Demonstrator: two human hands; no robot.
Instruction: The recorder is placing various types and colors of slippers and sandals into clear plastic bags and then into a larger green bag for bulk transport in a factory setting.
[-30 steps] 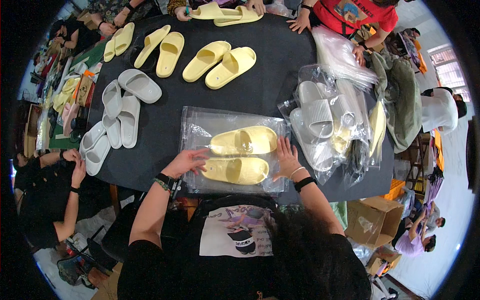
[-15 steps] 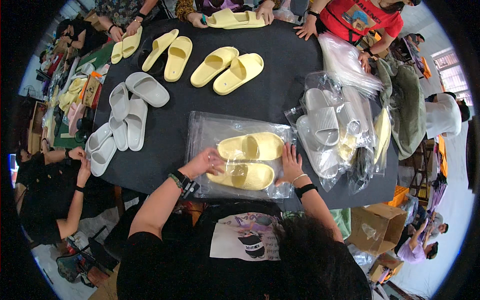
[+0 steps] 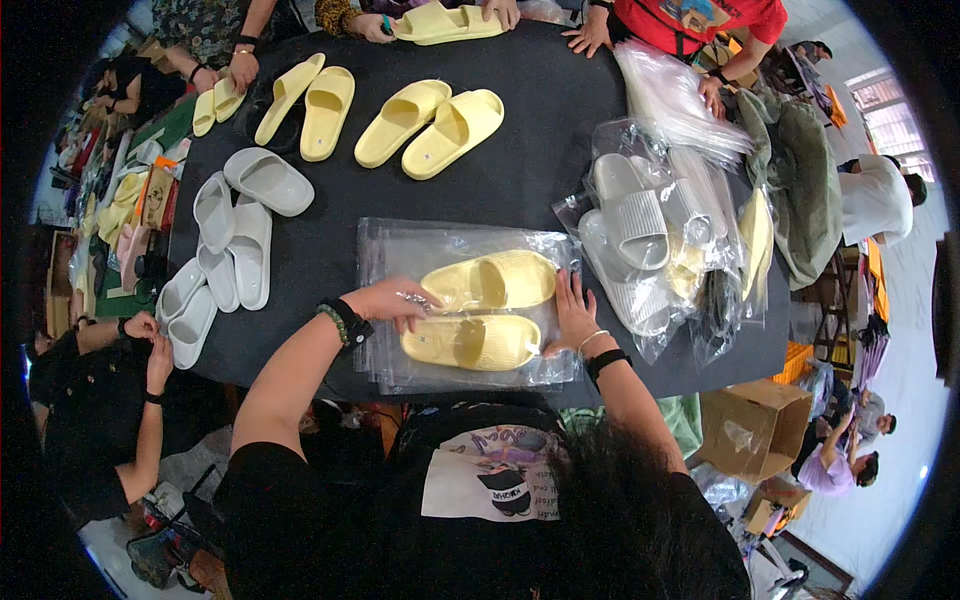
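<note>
A pair of pale yellow slide sandals (image 3: 490, 281) lies side by side in a clear plastic bag (image 3: 385, 345), on top of more flat bags, at the near middle of the table. My left hand (image 3: 392, 300) is at their heel end, fingers curled and pressed together on the plastic. At the toe end, my right hand (image 3: 574, 318) lies with fingers spread on the bag's right edge, close against the sandals. It grips nothing.
Bagged grey sandals (image 3: 640, 230) are piled to the right, below a stack of clear bags (image 3: 675, 95). Loose grey sandals (image 3: 253, 250) lie left, yellow pairs (image 3: 455, 135) farther back. Co-workers' hands (image 3: 588, 32) work along the far edge. A cardboard box (image 3: 755, 425) stands lower right.
The whole view has shifted slightly, so the table's things appear farther left and up. My left hand's fingers are less smeared and curl at the heel end. My right hand stays by the toes.
</note>
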